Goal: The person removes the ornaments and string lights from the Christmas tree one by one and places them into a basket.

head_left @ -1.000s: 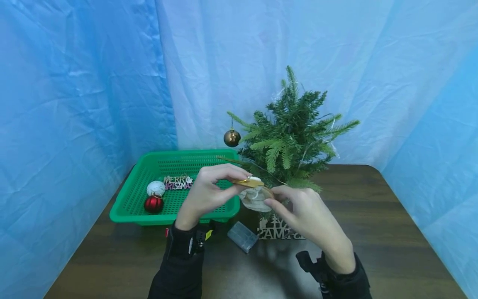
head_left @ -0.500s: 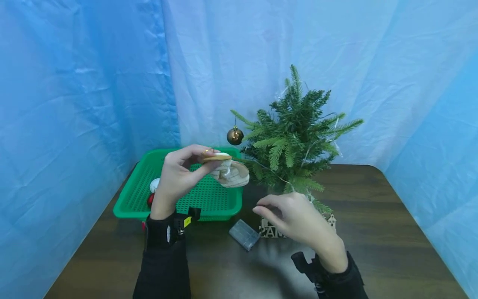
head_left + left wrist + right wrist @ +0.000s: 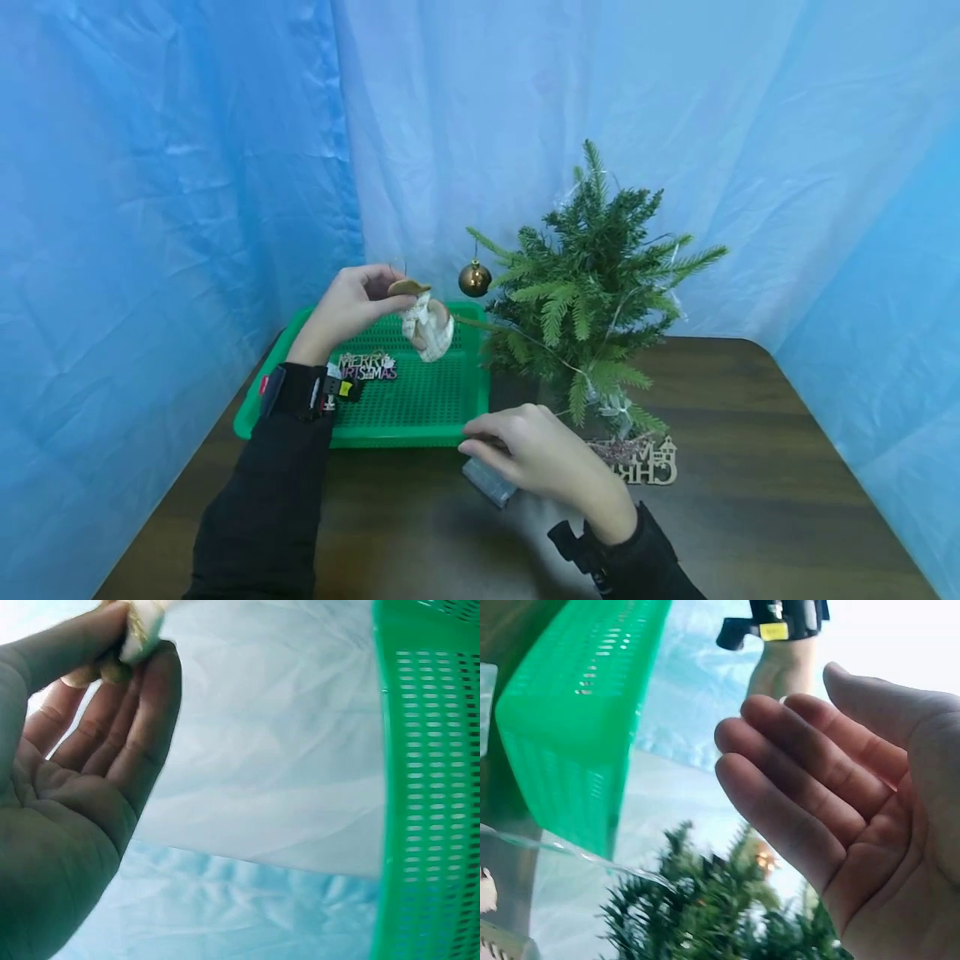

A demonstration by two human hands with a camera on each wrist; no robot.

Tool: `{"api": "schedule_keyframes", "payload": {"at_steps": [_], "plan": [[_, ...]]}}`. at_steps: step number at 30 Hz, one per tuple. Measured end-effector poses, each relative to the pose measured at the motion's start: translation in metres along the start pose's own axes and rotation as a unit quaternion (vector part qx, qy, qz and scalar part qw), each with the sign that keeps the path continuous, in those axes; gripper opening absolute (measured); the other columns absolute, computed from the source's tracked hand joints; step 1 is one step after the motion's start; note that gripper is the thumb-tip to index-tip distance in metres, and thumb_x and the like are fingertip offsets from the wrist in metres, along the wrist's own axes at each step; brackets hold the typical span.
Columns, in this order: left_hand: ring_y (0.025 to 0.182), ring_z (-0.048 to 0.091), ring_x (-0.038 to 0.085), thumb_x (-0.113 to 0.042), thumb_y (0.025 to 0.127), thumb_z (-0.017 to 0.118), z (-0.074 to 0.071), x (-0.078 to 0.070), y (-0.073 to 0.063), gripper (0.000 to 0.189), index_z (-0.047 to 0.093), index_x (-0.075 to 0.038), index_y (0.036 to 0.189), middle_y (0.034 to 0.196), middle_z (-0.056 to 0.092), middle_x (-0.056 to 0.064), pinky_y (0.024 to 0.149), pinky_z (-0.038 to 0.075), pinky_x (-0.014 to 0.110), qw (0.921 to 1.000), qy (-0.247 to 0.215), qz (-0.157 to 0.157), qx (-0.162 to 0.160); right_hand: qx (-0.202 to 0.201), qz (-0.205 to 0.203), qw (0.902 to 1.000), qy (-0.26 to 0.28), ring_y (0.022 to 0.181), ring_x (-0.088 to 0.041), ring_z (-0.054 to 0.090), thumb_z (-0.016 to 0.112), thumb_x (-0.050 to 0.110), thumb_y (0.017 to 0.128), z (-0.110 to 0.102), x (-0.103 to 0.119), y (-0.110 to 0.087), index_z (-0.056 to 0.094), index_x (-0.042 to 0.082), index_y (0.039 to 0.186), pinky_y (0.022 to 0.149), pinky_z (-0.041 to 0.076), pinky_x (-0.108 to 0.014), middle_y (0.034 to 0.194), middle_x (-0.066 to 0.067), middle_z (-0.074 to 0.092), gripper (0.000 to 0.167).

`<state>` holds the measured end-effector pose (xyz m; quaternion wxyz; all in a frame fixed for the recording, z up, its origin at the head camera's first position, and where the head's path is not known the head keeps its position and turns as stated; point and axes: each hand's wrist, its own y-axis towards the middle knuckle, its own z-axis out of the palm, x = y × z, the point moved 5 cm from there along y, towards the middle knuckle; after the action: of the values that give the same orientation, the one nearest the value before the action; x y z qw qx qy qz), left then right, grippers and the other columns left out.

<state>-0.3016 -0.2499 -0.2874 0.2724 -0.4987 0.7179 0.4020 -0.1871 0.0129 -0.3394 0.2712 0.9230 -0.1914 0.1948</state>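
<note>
My left hand (image 3: 348, 308) is over the green basket (image 3: 427, 435), pinching a Christmas ornament (image 3: 429, 332) between thumb and fingers. The ornament has a flat tan piece on top and cream cloth with a pale bow hanging below. In the left wrist view, only a white and gold edge of the ornament (image 3: 142, 634) shows at the fingertips. My right hand (image 3: 543, 462) holds nothing and hovers near a small clear plastic box (image 3: 487, 483), partly covering it. In the right wrist view, the right hand's fingers (image 3: 795, 817) are loosely extended.
A small Christmas tree (image 3: 592, 283) stands right of the basket, with a brown bauble (image 3: 474, 279) hanging from a left branch. A "Merry Christmas" sign (image 3: 367, 367) lies in the basket. A wooden letter sign (image 3: 652, 462) sits before the tree. A thin wire crosses the branches.
My right hand has let go of the ornament and moved down and left toward the plastic box. My left hand has carried the ornament left and up, over the basket.
</note>
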Motion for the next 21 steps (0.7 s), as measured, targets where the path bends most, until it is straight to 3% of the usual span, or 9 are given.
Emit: {"api": "schedule_keyframes", "payload": {"at_steps": [3, 7, 10, 13, 16, 17, 21], "plan": [[0.103, 0.068, 0.026, -0.027, 0.093, 0.078, -0.004, 0.011, 0.002, 0.032, 0.069, -0.007, 0.115, 0.109, 0.072, 0.009, 0.086, 0.056, 0.037, 0.9966, -0.082, -0.013, -0.002, -0.003, 0.003, 0.9999, -0.01, 0.085, 0.0, 0.068, 0.063, 0.022, 0.103, 0.006, -0.002, 0.003, 0.074, 0.011, 0.118, 0.071, 0.052, -0.015, 0.106, 0.001, 0.075, 0.021], [0.102, 0.068, 0.024, -0.019, 0.094, 0.077, -0.013, 0.015, 0.001, 0.027, 0.069, -0.005, 0.116, 0.109, 0.072, 0.008, 0.086, 0.056, 0.034, 0.9838, -0.177, -0.009, -0.021, -0.013, -0.005, 0.9995, -0.027, 0.102, -0.011, 0.07, 0.064, 0.022, 0.103, 0.009, -0.002, 0.005, 0.073, 0.01, 0.12, 0.085, 0.055, -0.024, 0.115, -0.004, 0.073, 0.023], [0.103, 0.067, 0.023, -0.016, 0.095, 0.074, -0.02, 0.019, 0.001, 0.027, 0.068, -0.003, 0.118, 0.11, 0.072, 0.007, 0.088, 0.056, 0.034, 0.9788, -0.202, -0.018, -0.026, -0.007, -0.004, 0.9992, -0.039, 0.116, -0.018, 0.066, 0.065, 0.022, 0.102, 0.011, -0.003, 0.007, 0.072, 0.008, 0.122, 0.094, 0.054, -0.031, 0.124, -0.008, 0.07, 0.026], [0.109, 0.065, 0.025, -0.02, 0.094, 0.076, -0.025, 0.029, 0.005, 0.035, 0.066, 0.0, 0.121, 0.116, 0.07, 0.011, 0.092, 0.055, 0.036, 0.9765, -0.208, -0.047, -0.033, 0.011, 0.006, 0.9985, -0.054, 0.123, -0.022, 0.062, 0.065, 0.024, 0.102, 0.015, -0.005, 0.008, 0.07, 0.006, 0.126, 0.099, 0.052, -0.034, 0.132, -0.012, 0.066, 0.03], [0.114, 0.063, 0.026, -0.03, 0.091, 0.079, -0.027, 0.049, 0.012, 0.046, 0.065, 0.0, 0.123, 0.123, 0.066, 0.014, 0.095, 0.053, 0.04, 0.9756, -0.202, -0.082, -0.026, 0.032, 0.017, 0.9973, -0.064, 0.125, -0.023, 0.061, 0.064, 0.024, 0.102, 0.021, -0.008, 0.009, 0.068, 0.005, 0.129, 0.101, 0.05, -0.035, 0.135, -0.014, 0.064, 0.034], [0.115, 0.062, 0.026, -0.03, 0.091, 0.079, -0.028, 0.084, 0.026, 0.046, 0.065, -0.001, 0.124, 0.125, 0.065, 0.014, 0.095, 0.053, 0.039, 0.9712, -0.221, -0.089, -0.012, 0.038, 0.021, 0.9969, -0.066, 0.126, -0.023, 0.06, 0.064, 0.025, 0.103, 0.022, -0.009, 0.009, 0.067, 0.005, 0.13, 0.102, 0.049, -0.035, 0.136, -0.014, 0.063, 0.034], [0.115, 0.063, 0.025, -0.033, 0.091, 0.079, -0.023, 0.113, 0.035, 0.051, 0.064, -0.002, 0.128, 0.129, 0.062, 0.015, 0.099, 0.051, 0.043, 0.9684, -0.206, -0.141, 0.007, 0.049, 0.025, 0.9961, -0.069, 0.127, -0.023, 0.059, 0.063, 0.026, 0.103, 0.029, -0.012, 0.011, 0.066, 0.005, 0.132, 0.103, 0.048, -0.034, 0.136, -0.014, 0.063, 0.035]]}}
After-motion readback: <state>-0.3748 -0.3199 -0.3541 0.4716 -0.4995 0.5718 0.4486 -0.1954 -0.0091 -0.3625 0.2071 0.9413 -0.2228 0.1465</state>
